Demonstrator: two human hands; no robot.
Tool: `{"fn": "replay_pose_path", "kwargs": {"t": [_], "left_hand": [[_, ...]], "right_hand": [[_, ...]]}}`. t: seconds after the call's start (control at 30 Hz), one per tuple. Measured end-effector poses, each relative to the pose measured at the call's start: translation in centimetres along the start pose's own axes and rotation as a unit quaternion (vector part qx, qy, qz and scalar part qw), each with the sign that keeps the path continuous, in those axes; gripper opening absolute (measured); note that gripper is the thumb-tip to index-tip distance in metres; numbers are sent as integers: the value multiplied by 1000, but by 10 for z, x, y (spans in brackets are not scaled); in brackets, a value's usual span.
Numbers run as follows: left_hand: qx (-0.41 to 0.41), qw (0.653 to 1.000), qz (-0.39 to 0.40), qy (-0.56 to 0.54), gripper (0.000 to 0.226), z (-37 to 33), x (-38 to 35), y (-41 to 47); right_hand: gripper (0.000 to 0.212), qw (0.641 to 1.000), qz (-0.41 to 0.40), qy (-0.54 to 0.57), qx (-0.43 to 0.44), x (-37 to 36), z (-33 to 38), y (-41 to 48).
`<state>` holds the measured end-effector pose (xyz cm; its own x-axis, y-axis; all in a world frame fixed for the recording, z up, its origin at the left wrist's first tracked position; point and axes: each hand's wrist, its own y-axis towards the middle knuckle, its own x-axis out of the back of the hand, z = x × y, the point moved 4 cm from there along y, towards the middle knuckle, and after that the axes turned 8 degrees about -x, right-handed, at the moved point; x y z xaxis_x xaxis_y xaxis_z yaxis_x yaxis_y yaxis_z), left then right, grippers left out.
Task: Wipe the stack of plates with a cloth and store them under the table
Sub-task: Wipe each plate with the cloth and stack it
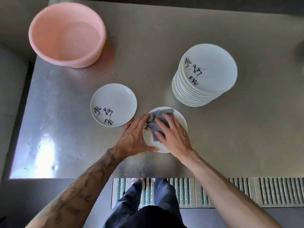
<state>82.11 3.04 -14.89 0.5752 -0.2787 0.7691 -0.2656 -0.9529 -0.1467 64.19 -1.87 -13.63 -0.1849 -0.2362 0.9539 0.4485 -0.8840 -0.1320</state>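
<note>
**Plate under cloth, both hands on it, at the near table edge**

I observe one white plate (180, 118) lying flat on the steel table (230, 137), directly beneath both hands.

The right hand (174, 137) lies flat on it, fingers spread and nearly straight. It presses a grey cloth (158, 124) onto the plate face without closing round anything. The cloth is crumpled and reaches out past the fingertips towards the plate's far rim.

The left hand (133, 137) is laid against the plate's left rim, fingers extended along the edge and thumb running along the near rim. It brackets the plate and does not lift it. The fingertips touch the cloth's left corner.

Just beyond the left hand and slightly to its left, a single plate (113, 99) lies face up, close to the wiped plate; I cannot tell whether the rims touch. Beyond the right hand and to its right stands the stack of plates (209, 71), well apart from both hands. A pink basin (65, 33) sits far beyond the left hand, on its left.

Markings: each visible plate face carries black brush-script characters with small pinkish leaf marks. I cannot read the characters reliably. On the wiped plate only a fragment shows, between the two hands.
</note>
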Motion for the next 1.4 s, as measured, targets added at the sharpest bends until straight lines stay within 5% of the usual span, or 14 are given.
{"fn": "replay_pose_path", "kwargs": {"t": [0.23, 0.43, 0.67, 0.87, 1.07, 1.23, 1.4], "left_hand": [[6, 1000, 16, 6, 143, 2, -3, 0], [1, 1000, 14, 12, 141, 0, -1, 0], [6, 1000, 11, -1, 143, 0, -2, 1], [20, 1000, -6, -16, 141, -1, 0, 2], [12, 1000, -17, -19, 139, -5, 2, 2], [20, 1000, -4, -8, 142, -2, 0, 1], [19, 1000, 2, -5, 143, 0, -1, 1]], "right_hand": [[46, 995, -23, 2, -93, 10, -20, -63], [39, 994, 10, 92, -60, -5, 27, -50], [44, 996, 9, 11, -90, 22, -32, -51], [47, 998, 14, 14, -51, 14, 3, 16], [44, 998, 12, 45, 43, 3, 18, -7], [46, 995, -20, 13, -97, 18, -19, -6], [39, 993, -38, 36, -105, 8, -5, -71]]}}
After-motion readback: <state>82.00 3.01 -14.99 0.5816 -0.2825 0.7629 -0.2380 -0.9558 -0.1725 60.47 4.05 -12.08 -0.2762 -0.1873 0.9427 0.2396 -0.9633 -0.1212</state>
